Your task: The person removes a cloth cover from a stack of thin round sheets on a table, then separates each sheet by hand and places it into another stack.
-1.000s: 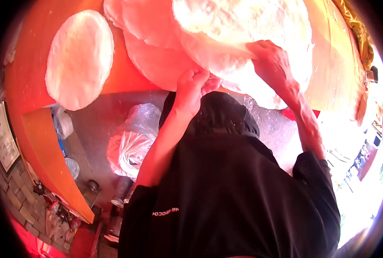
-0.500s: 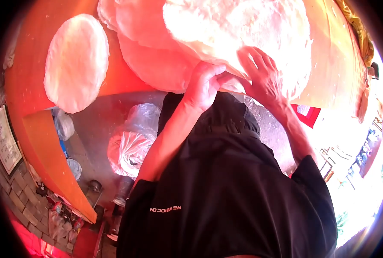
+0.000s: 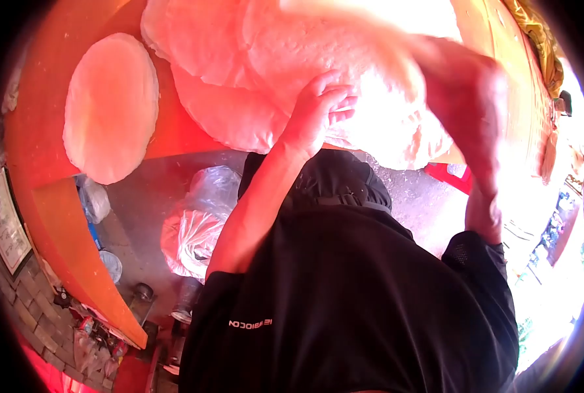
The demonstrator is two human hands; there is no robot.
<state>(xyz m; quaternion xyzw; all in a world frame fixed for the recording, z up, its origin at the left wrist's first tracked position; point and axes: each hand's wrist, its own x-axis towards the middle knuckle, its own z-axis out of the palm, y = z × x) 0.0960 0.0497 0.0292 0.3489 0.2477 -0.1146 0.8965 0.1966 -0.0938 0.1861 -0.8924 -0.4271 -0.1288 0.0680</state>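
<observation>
Large, thin, pale dough sheets (image 3: 207,46) lie overlapping on the orange table (image 3: 167,131), their near edge hanging slightly over its front. My left hand (image 3: 321,108) rests at that near edge, its fingers loosely bent and a little apart over the dough. My right hand (image 3: 446,59) is smeared by motion above the right side of the sheets; its fingers are blurred, so any grip on the dough is hidden. Strong glare washes out the dough between my hands. Apart from the pile, a smaller oval dough sheet (image 3: 112,108) lies flat at the left.
Below the table's front edge, a plastic bag (image 3: 190,239) stands on the floor, left of my body. A framed sign (image 3: 7,219) is at the far left. Yellow cloth (image 3: 541,46) lies along the right side of the table. A red object (image 3: 449,175) shows below the right edge.
My right hand has lifted away from the near edge and moved right. My left hand's pinch has loosened, with its fingers now over the dough. The bright upper sheet has shifted and changed shape.
</observation>
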